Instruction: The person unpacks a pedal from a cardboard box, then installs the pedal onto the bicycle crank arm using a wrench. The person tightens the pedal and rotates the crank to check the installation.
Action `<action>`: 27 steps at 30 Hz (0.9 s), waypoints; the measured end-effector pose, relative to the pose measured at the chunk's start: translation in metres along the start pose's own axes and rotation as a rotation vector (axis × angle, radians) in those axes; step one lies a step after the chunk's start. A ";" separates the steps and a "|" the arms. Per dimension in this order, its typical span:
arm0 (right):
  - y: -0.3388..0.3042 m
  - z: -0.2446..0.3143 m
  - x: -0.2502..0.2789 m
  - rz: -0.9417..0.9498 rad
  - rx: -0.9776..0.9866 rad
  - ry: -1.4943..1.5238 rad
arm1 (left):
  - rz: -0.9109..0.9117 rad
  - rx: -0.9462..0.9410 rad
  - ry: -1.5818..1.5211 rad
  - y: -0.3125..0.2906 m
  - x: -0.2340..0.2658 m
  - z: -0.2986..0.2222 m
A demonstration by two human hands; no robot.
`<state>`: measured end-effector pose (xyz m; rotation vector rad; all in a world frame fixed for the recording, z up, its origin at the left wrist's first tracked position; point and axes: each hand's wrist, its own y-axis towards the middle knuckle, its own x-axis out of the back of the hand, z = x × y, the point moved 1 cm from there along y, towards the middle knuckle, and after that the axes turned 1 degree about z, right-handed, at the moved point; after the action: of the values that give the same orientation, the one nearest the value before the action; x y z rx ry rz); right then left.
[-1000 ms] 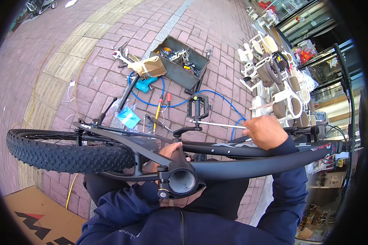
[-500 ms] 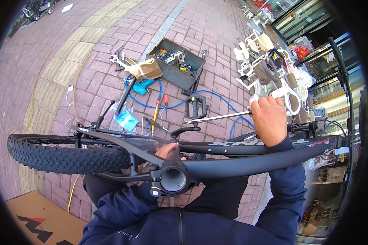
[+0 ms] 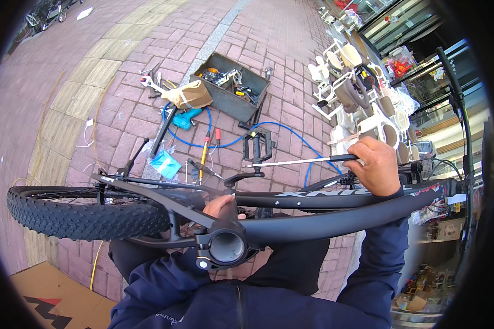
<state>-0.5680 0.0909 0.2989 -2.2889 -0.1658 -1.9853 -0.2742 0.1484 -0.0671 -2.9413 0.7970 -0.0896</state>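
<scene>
A black bicycle frame (image 3: pixel 324 218) lies across in front of me, its open seat tube end facing up at me. My right hand (image 3: pixel 374 166) is closed around the black handle of a long pedal wrench (image 3: pixel 296 162). The wrench's silver shaft runs left to the axle of the black pedal (image 3: pixel 259 145), which sits on the crank arm (image 3: pixel 242 177). Lower down, my left hand (image 3: pixel 218 206) is wrapped round the frame's seat tube, partly hidden behind it, with fingertips showing on the tube's right side.
The knobby rear tyre (image 3: pixel 88 214) is at left. Beyond the bike lie a metal toolbox (image 3: pixel 230 98), a teal power tool (image 3: pixel 187 118), a blue hose (image 3: pixel 291 127), a yellow-handled screwdriver (image 3: pixel 205 156) and a blue packet (image 3: pixel 166 164). Cream-coloured child seats (image 3: pixel 351 88) crowd the right; cardboard (image 3: pixel 66 290) lies lower left.
My right hand has moved slightly right and down along with the wrench handle, so more of the black grip shows. My left hand stays on the seat tube. The whole view has shifted slightly.
</scene>
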 end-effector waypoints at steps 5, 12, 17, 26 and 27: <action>-0.008 -0.009 0.003 -0.056 -0.067 0.327 | 0.181 0.262 -0.061 0.022 0.017 -0.038; 0.003 0.011 -0.018 -0.220 -0.130 1.030 | -0.164 -0.140 0.052 0.004 0.026 -0.111; 0.013 0.045 -0.031 -0.193 -0.363 1.574 | -0.119 -0.181 0.050 0.004 0.027 -0.108; 0.027 0.079 -0.032 -0.338 -0.424 1.214 | -0.131 -0.204 -0.035 0.004 0.024 -0.097; 0.027 0.079 -0.032 -0.321 -0.464 1.205 | -0.119 -0.225 -0.026 0.004 0.027 -0.100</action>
<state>-0.4913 0.0758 0.2560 -0.8270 0.0560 -3.4182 -0.2614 0.1241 0.0324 -3.1935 0.6692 0.0320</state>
